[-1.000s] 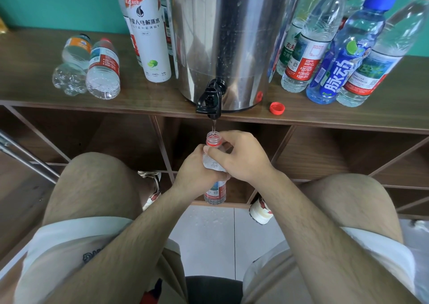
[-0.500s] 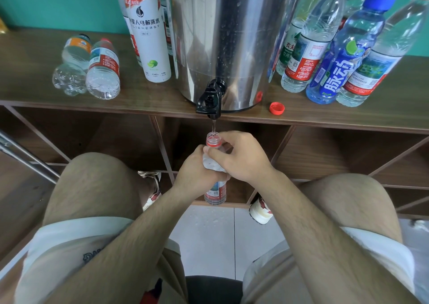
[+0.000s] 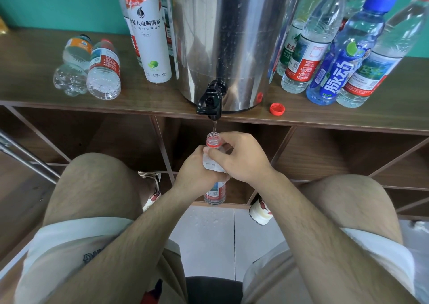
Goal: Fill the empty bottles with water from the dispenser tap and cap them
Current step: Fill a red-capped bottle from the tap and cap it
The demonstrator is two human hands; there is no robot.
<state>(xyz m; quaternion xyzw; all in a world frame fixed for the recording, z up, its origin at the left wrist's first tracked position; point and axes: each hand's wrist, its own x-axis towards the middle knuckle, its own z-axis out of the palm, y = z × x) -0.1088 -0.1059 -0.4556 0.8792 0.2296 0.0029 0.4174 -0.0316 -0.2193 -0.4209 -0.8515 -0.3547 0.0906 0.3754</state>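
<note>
Wooden shelf (image 3: pixel 34 76) runs the full width, open compartments beneath it.

Steel dispenser (image 3: pixel 234 36) stands at the shelf's centre, close to the near edge, droplets on its wall.

Right of the dispenser: a cluster of upright bottles, capped, packed close together. Among them a red-labelled bottle (image 3: pixel 306 57), a blue bottle (image 3: pixel 346 60) with a blue cap, and a second red-labelled one at the far right (image 3: pixel 383 67).

Left of the dispenser: a tall white bottle (image 3: pixel 151 39), upright, just beside the steel wall. Further left, two small bottles lie on their sides, touching, bases toward me: one orange-labelled (image 3: pixel 74 64), one with a red label and cap (image 3: pixel 103 69). I cannot tell whether they hold water.

My right hand (image 3: pixel 241 157) is curled round the shoulder of the small bottle (image 3: pixel 214 193), thumb lying across just below the neck. My left hand (image 3: pixel 197 173) wraps the body from the left, fingers closed around it. Both grips are firm on the same bottle.

The small bottle is upright, uncapped, held in the air below the shelf edge between my knees, mouth directly under the tap. Its red label shows below my hands. How far it has filled is hidden by my fingers.

Black tap (image 3: pixel 210 101) juts over the shelf's near edge.

Red cap (image 3: pixel 277 108) lies loose on the shelf, right of the tap, near the dispenser's base.

Thin water stream (image 3: pixel 214 126) drops from the tap into the bottle's mouth.
</note>
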